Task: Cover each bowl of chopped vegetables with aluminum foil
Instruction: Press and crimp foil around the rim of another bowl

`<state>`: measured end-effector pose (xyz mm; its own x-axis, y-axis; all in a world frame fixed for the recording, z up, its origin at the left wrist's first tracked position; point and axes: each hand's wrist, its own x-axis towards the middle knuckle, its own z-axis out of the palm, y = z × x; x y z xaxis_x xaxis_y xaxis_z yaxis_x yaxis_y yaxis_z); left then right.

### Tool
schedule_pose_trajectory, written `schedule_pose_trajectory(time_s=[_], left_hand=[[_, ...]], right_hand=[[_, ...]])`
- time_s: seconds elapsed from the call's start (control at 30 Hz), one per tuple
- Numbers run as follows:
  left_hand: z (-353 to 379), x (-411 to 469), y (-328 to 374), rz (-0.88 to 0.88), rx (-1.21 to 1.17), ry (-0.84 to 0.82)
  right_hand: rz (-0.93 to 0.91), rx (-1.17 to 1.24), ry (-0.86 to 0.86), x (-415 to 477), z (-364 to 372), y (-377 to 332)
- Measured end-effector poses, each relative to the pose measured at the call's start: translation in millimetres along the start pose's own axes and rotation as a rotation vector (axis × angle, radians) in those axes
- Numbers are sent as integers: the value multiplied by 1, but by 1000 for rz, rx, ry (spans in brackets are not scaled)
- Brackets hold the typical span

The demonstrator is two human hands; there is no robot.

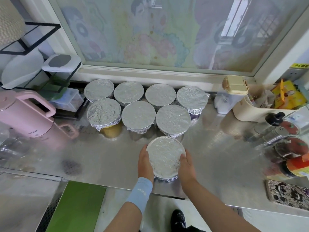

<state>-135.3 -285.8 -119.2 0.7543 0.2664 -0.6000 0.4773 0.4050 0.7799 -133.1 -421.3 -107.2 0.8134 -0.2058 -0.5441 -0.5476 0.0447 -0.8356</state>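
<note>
On the steel surface, left hand and right hand cup opposite sides of a foil-covered bowl, fingers curled round its rim, seven more foil-covered bowls clustered just beyond the hands, pink kettle well off past the left hand.

**Small kitchen, probably a home one (narrow view)**

Embossed stainless-steel worktop below a window covered in cartoon film. Pink plastic electric kettle on the left. Red-topped glass condiment jars and a metal-capped shaker on the right. Round foil-covered bowls in rows.
</note>
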Motion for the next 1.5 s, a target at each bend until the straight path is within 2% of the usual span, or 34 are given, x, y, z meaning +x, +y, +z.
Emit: schedule_pose_trajectory(time_s=[0.17,0.3,0.37,0.47,0.6,0.7,0.83,0.9,1.0,1.07,1.17,1.27,1.33,1.43,1.5], left_hand=[[0,1,13,4,94,27],[5,2,44,276,340,2],[11,10,52,361,533,-69],[19,24,51,413,806,-127],[21,34,43,503,961,-68],[24,39,44,493,1033,-58],[20,38,48,455,950,-114],[13,28,48,508,814,-19],[-2,10,35,544,719,130],[-7,-4,22,493,676,110],[0,-13,15,410,626,-3],[5,-4,24,395,659,-24],[2,-2,26,447,749,21],[0,-14,14,563,878,14],[2,-20,0,611,941,-29]], right_hand=[[-46,-187,8,3,-4,-5],[-248,-478,-25,22,-11,-26],[-304,-517,-99,31,-9,-39],[-270,-576,-147,43,-5,-42],[-264,-533,-121,46,-1,-36],[-259,-519,-111,44,-3,-33],[-307,-676,-116,44,-7,-37],[-399,-782,-132,42,-8,-41],[-509,-858,-294,40,-7,-46],[-527,-866,-334,36,-6,-48],[-515,-877,-232,34,-11,-41],[-483,-994,-65,37,-20,-37],[-511,-1127,-38,38,-21,-39],[-700,-1185,-215,36,-13,-42],[-758,-1180,-334,37,-7,-43]])
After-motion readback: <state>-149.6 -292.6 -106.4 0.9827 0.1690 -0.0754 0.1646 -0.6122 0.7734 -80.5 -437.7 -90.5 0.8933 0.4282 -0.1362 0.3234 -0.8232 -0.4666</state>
